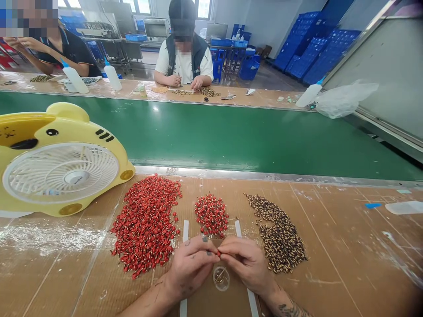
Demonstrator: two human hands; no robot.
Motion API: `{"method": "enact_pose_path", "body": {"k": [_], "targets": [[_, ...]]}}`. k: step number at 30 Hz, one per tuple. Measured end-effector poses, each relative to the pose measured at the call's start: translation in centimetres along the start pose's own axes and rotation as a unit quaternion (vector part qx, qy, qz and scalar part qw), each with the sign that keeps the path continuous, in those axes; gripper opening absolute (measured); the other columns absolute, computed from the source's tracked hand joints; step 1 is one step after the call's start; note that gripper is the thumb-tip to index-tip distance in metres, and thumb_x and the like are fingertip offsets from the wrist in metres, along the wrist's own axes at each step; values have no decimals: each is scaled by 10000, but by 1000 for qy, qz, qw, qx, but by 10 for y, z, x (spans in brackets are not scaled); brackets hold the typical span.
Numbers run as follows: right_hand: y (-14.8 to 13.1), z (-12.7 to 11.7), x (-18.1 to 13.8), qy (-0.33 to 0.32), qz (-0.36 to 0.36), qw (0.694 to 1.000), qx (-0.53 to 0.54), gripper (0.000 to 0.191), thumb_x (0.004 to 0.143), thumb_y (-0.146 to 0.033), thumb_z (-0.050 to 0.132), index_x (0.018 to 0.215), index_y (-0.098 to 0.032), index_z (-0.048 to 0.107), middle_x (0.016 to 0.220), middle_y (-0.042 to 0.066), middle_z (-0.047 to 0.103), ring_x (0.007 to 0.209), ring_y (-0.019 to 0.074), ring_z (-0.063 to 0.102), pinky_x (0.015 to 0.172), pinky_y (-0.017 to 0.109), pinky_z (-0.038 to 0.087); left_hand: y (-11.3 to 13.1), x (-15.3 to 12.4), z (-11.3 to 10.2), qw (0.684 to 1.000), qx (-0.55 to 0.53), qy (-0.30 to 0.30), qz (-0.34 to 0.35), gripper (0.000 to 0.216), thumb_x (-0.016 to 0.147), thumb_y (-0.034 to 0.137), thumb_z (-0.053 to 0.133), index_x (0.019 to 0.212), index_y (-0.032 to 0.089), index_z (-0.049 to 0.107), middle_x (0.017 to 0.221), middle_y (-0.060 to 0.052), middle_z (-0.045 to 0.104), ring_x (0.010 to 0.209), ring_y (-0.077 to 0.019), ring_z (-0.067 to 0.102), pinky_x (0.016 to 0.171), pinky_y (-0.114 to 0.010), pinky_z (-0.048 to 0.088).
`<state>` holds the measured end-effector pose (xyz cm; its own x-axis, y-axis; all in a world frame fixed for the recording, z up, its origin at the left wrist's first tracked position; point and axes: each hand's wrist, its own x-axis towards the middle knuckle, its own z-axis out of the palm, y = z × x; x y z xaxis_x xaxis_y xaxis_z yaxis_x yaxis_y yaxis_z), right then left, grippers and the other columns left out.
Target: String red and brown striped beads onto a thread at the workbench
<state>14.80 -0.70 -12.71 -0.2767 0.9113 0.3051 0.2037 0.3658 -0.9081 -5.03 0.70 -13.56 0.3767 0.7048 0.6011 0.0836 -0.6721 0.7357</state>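
Fingertips pinched and meeting, my left hand (193, 264) and my right hand (247, 262) hold a small red piece (218, 253) between them. Fingers cover most of it, so its shape is hard to make out. Just below the fingertips stands a small clear round cup (221, 279) with a thin stick in it. Beyond my hands is a small pile of red pieces with pale tips (211, 215). To the left spreads a larger heap of red pieces (147, 224). A pile of small black and gold pieces (280, 235) lies right of my right hand.
A yellow animal-shaped fan (109, 169) stands at the left. Past the cardboard-covered table (330, 246) runs a green conveyor belt (231, 136). Two people sit across it, near white squeeze bottles (113, 77). A blue cap (372, 205) and a clear bottle (405, 208) lie far right.
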Motion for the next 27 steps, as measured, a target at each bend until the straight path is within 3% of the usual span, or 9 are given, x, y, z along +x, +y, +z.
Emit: {"method": "enact_pose_path", "body": {"k": [9,15,17,21,27], "targets": [[6,0,-4,-16,4,997,79,140,930,-311,662,997,-247,767,793,57,738,707,188,682,671,294,550,10,2,-1,996,35,9,84,217,862,22,566,1014,142,664,878,-112,692,844,-181,687,765,-289,591],[6,0,-2,-9,8,997,80,114,914,-303,688,970,-242,766,784,54,734,701,185,677,660,287,549,10,4,-1,998,12,14,61,246,835,-12,579,998,152,665,872,-109,698,825,-177,682,749,-286,582],[5,0,-2,-1,10,998,64,123,914,-321,687,943,-233,768,767,52,732,688,183,677,653,283,550,10,5,0,999,-2,17,29,256,831,-12,580,981,172,675,869,-96,709,802,-166,688,737,-272,579],[3,0,-2,17,23,999,20,166,900,-363,698,926,-217,775,766,55,736,688,180,685,668,275,566,5,4,3,993,-62,38,-98,215,832,23,612,902,200,712,831,-58,730,754,-146,693,697,-230,560],[5,1,0,20,69,997,2,177,905,-355,685,894,-210,785,762,56,736,671,171,676,645,257,553,0,5,9,947,-170,62,-266,78,793,117,688,748,165,730,740,-49,699,666,-137,635,597,-204,500]]}}
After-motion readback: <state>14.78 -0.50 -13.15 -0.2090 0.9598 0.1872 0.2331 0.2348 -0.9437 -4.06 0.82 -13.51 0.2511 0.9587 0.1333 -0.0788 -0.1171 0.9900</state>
